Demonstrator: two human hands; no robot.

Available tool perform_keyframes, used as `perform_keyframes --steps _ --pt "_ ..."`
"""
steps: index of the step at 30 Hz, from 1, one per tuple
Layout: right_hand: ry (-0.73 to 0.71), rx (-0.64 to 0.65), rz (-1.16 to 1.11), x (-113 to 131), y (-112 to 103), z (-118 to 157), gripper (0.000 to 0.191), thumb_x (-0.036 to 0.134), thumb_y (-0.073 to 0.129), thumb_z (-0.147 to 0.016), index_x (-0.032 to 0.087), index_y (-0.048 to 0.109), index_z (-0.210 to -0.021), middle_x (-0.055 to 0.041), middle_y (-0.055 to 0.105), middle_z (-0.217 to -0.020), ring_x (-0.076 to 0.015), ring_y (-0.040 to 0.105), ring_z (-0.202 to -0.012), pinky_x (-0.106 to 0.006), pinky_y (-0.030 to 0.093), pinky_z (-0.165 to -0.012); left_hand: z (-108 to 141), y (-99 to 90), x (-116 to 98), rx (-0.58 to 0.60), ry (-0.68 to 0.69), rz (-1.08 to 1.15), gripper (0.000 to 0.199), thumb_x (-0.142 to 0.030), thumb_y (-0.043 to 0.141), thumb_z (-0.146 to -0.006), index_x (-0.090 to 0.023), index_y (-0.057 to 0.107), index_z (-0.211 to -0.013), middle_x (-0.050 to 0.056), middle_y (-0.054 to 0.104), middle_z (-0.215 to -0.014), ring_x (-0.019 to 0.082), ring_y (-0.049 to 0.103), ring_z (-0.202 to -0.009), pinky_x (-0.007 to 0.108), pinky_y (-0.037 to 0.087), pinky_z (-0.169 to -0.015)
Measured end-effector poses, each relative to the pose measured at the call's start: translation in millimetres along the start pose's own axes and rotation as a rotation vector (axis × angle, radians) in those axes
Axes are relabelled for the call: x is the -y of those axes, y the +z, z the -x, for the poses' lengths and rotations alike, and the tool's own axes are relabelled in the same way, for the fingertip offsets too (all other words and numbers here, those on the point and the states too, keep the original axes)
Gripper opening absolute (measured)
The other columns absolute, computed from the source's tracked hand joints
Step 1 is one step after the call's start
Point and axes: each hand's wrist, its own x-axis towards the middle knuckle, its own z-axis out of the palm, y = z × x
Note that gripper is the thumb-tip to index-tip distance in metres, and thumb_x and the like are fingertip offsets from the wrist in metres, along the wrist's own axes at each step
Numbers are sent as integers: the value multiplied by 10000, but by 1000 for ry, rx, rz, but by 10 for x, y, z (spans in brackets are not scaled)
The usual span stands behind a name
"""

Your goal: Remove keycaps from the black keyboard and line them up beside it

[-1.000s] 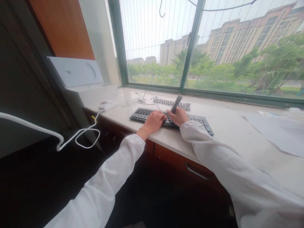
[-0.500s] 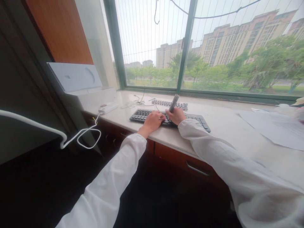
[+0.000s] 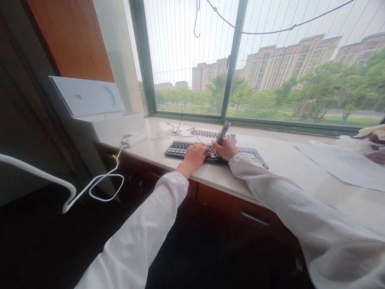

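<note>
A dark keyboard point(image 3: 177, 149) lies along the front of the white counter, with bare-looking switches across much of it. My left hand point(image 3: 196, 154) rests on its front middle with fingers curled and pressed together; what they pinch, if anything, is hidden. Just right of it, my right hand point(image 3: 227, 149) is wrapped round a dark grey stick-shaped tool point(image 3: 224, 131), held tilted with its thick end up and right. The tool's lower end is hidden by the fingers, close to the keys. Behind the keyboard, loose keycaps point(image 3: 207, 133) lie in rows.
A thin dark cable point(image 3: 177, 130) lies coiled behind the keyboard. To the left are a white power strip point(image 3: 134, 139) with its hanging cord point(image 3: 105, 176) and a white box point(image 3: 117, 126). Papers point(image 3: 339, 162) lie at right. The window point(image 3: 192, 60) closes off the back.
The camera view has shifted slightly. Both hands stay at the same part of the keyboard, and the tool remains in my right hand, with a slightly changed tilt.
</note>
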Motion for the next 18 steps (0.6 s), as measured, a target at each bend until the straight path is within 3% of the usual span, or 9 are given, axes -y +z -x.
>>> perform_keyframes --steps 4,10,18 --pt "15 0 -20 -18 8 -8 436 317 439 -836 182 537 -433 -22 578 -461 -142 561 -517 -243 381 -611 -32 -45 12 6 36 -51 213 -357 513 -904 -253 689 -962 34 634 -1018 188 553 -1004 296 458 -842" --pt "10 -4 -59 -36 24 -4 423 325 454 -831 182 528 -440 -13 571 -449 -138 567 -507 -237 381 -590 -76 -103 41 20 263 -190 186 -270 476 -924 -154 620 -916 68 600 -985 183 568 -929 293 469 -800" --pt "-32 -45 -3 -19 31 5 434 339 437 -845 184 524 -448 -21 573 -458 -142 554 -510 -241 383 -589 -87 -26 49 -3 275 -166 178 -256 472 -927 -128 595 -941 85 587 -1005 185 558 -957 301 462 -847"
